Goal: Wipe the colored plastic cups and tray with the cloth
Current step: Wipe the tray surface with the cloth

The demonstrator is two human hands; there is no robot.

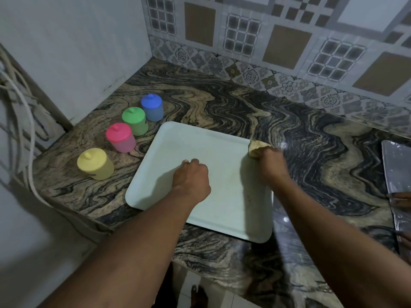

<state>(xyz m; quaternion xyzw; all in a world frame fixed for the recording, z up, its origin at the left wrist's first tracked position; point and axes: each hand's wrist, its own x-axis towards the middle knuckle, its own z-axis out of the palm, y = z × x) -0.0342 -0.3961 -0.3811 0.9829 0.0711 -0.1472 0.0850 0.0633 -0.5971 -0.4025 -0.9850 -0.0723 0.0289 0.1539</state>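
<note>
tray (200,147) lies skewed on the counter (222,103), one corner toward the cups (135,121); left hand (192,176) rests on it, fingers curled, holding nothing; right hand (271,162) grips the cloth (255,147) at its far-right corner

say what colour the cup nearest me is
The cup is yellow, lid and body alike; it shows in the head view.

Table (300,134) of dark swirled stone, black and tan veins. Patterned tile wall (289,41) behind, floral border along bottom. Plain white wall (77,52) at left. White cables (26,121) hang far left. Shiny metal sheet (398,170) at right edge. Pale floor tiles (213,294) below
</note>
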